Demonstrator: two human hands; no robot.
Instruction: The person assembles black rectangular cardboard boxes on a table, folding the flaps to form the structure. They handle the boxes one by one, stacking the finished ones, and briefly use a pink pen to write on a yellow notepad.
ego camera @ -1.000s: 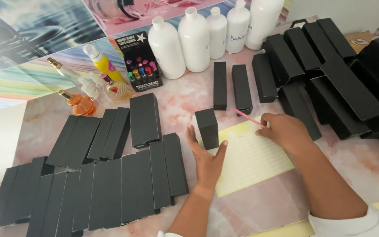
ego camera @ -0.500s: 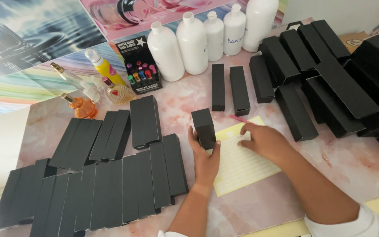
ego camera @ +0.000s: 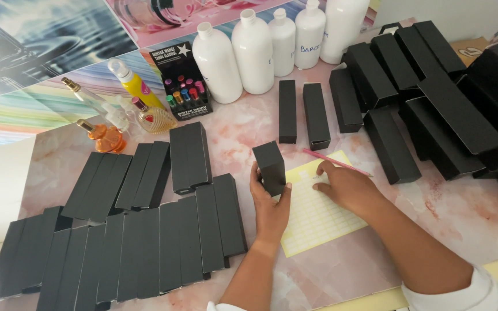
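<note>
left hand (ego camera: 270,203): fingers clamped round small upright black cardboard box (ego camera: 270,167), just left of yellow lined paper sheet (ego camera: 317,210) | right hand (ego camera: 346,185): fingers curled, pressing flat on sheet | pink pencil (ego camera: 335,162): touching sheet's top edge

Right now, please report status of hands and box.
Left hand grips upright black box. Right hand rests on yellow sheet. Pink pen lies beside it.

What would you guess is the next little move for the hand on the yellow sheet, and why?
Probably peeling a label: the right hand rests its fingertips on the yellow sheet, the left hand holds a black box upright beside it, and the pink pen lies untouched.
</note>
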